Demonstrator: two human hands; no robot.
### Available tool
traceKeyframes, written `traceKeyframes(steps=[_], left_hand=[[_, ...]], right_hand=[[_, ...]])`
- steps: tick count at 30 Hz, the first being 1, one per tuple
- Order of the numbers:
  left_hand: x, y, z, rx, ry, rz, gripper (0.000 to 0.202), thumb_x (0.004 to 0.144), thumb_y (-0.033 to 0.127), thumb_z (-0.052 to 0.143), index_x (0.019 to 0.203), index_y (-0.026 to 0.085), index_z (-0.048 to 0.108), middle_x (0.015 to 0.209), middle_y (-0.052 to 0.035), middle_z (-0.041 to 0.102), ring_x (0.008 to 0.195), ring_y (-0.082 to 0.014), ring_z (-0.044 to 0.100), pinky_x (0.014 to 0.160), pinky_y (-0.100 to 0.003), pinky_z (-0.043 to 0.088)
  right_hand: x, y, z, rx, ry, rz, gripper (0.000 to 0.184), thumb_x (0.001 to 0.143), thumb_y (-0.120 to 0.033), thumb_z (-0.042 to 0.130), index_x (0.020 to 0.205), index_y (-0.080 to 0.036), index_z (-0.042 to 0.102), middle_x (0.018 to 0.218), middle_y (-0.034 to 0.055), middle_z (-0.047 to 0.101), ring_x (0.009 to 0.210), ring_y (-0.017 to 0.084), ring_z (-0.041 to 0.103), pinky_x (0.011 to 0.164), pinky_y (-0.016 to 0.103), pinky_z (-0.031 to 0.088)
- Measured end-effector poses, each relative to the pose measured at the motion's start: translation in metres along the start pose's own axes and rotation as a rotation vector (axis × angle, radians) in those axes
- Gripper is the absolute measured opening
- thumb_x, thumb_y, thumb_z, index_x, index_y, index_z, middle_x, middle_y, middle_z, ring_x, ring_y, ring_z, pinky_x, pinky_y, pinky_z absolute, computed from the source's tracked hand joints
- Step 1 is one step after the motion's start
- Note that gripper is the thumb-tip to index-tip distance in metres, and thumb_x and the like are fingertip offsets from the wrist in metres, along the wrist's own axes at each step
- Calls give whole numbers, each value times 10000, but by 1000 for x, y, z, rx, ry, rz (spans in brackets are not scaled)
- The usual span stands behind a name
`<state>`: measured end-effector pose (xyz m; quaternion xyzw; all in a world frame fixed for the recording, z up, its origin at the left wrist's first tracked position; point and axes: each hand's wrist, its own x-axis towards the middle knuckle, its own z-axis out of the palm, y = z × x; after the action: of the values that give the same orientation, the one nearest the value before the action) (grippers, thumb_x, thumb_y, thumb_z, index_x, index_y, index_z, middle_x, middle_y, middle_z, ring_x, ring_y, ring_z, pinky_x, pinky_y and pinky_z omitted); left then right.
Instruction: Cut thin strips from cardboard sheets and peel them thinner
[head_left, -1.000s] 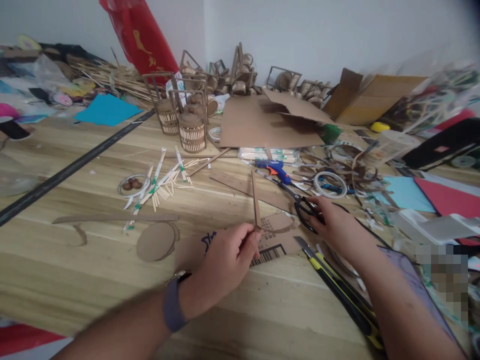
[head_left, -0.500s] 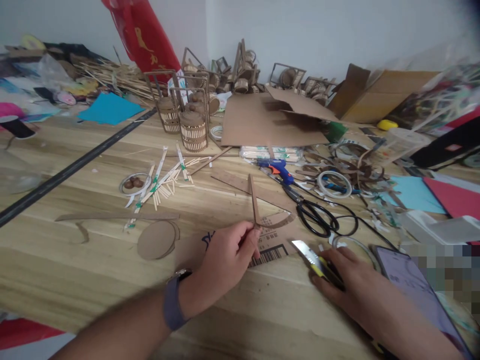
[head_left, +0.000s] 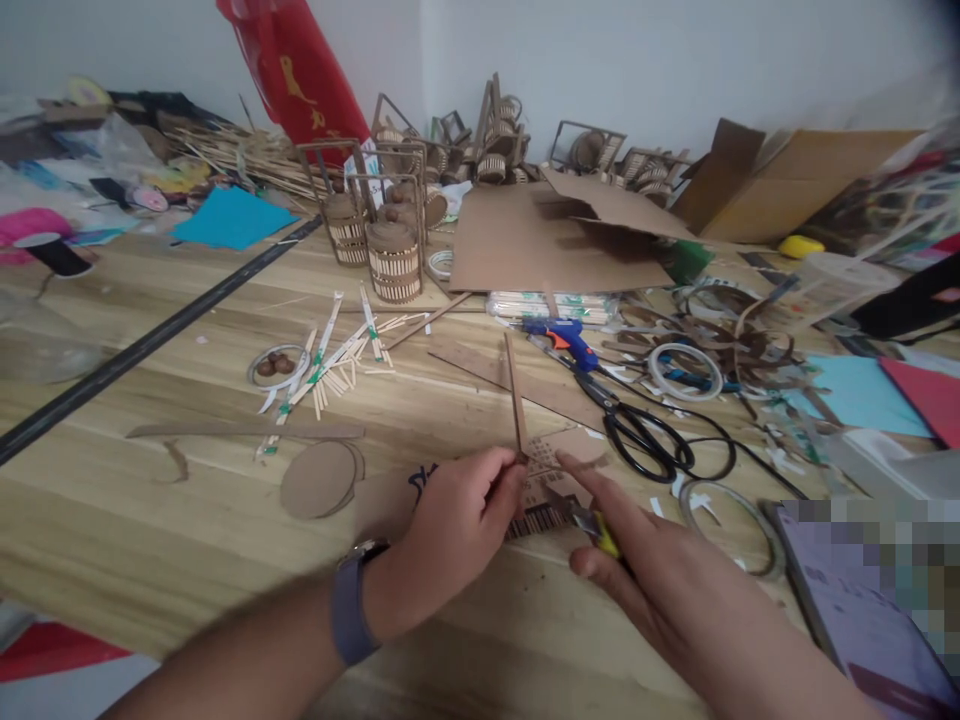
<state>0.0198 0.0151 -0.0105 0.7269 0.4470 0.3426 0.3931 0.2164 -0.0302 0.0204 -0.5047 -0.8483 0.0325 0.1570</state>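
- Brown cardboard strip (head_left: pixel 514 390): lower end pinched between thumb and forefinger of the left hand (head_left: pixel 465 515); from that pinch it points to 12 o'clock.
- Right hand (head_left: pixel 652 560), at 4 o'clock from the pinch: closed around the utility knife (head_left: pixel 606 540), forefinger extended over the printed cardboard (head_left: pixel 582 440). Whether that fingertip touches anything cannot be told.
- Step in hand, as judged: setting the knife to the strip's held end. Blade (head_left: pixel 576 513) points toward 10 o'clock, near the left fingertips; no cut is visible.
- Next move, as judged: calls for a steady pinch, a lined-up blade, and left fingertips off the cutting line.
- Obstructions: scissors (head_left: pixel 612 403) between 2 and 3 o'clock; glue gun (head_left: pixel 574 343) at 1 o'clock, near the strip's far end.
- Room: bare table (head_left: pixel 195 560) between the cardboard discs (head_left: pixel 319 480) at 9 o'clock and the near edge at 8.
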Motion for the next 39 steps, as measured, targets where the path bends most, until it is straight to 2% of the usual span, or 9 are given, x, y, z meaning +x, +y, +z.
traceKeyframes(steps=[4, 9, 13, 17, 21, 24, 28, 33, 39], left_hand=[[-3, -1, 3, 46, -18, 48, 253, 986, 244, 422, 760, 216, 533, 641, 18, 613, 570, -139, 562, 553, -251, 343], [-5, -1, 4, 51, -34, 85, 226, 982, 233, 444, 783, 209, 547, 644, 14, 622, 584, -141, 574, 556, -253, 347], [-6, 2, 4, 66, -35, 98, 232, 980, 229, 445, 769, 208, 539, 611, 24, 591, 555, -133, 544, 535, -254, 329], [-7, 3, 3, 102, -24, 122, 253, 988, 244, 440, 765, 207, 553, 613, 19, 586, 562, -136, 533, 534, -261, 321], [-8, 3, 2, 107, -52, 131, 277, 996, 252, 429, 757, 208, 562, 636, 8, 613, 585, -142, 559, 554, -264, 347], [-8, 3, 2, 103, -52, 148, 270, 993, 244, 432, 771, 205, 580, 653, 1, 627, 602, -146, 572, 567, -264, 364], [-8, 2, 1, 99, -50, 159, 264, 997, 245, 438, 779, 207, 583, 648, 10, 616, 585, -139, 555, 561, -261, 360], [-9, 2, 1, 98, -50, 175, 266, 998, 241, 446, 762, 206, 564, 641, 17, 602, 578, -132, 541, 561, -257, 348], [-9, 3, 1, 93, -57, 173, 271, 988, 240, 442, 743, 211, 554, 641, 15, 606, 586, -135, 547, 567, -256, 352]], right_hand=[[2, 0, 3, 50, -3, 46, 445, 1022, -232, 357, 1432, -100, 469, 1018, 155, 821, 756, 273, 810, 563, 324, 653], [4, -2, 1, 133, -26, 11, 427, 1024, -197, 325, 1426, -143, 458, 1141, 145, 795, 955, 246, 789, 704, 304, 664], [2, -1, 2, 172, -54, 16, 434, 1042, -204, 319, 1467, -163, 395, 1175, 119, 787, 1014, 225, 771, 720, 306, 669], [2, 0, 1, 181, -43, -9, 413, 1046, -192, 312, 1445, -165, 414, 1309, 145, 713, 1143, 238, 708, 805, 330, 659], [2, 0, -3, 229, -90, -7, 435, 1043, -190, 357, 1476, -186, 399, 1352, 120, 691, 1226, 223, 653, 910, 326, 622], [-1, 1, -5, 255, -94, -7, 451, 1047, -200, 368, 1498, -204, 383, 1366, 99, 687, 1255, 211, 628, 932, 308, 607], [-4, 4, -6, 273, -113, -8, 458, 1049, -215, 365, 1506, -206, 398, 1401, 120, 657, 1286, 232, 601, 967, 345, 591], [-4, 6, -6, 271, -170, -11, 448, 1061, -223, 351, 1506, -193, 387, 1441, 130, 621, 1297, 209, 597, 998, 344, 564], [-9, 10, -4, 289, -168, -19, 520, 1065, -232, 367, 1579, -237, 287, 1478, 108, 589, 1330, 209, 564, 1028, 364, 543]])
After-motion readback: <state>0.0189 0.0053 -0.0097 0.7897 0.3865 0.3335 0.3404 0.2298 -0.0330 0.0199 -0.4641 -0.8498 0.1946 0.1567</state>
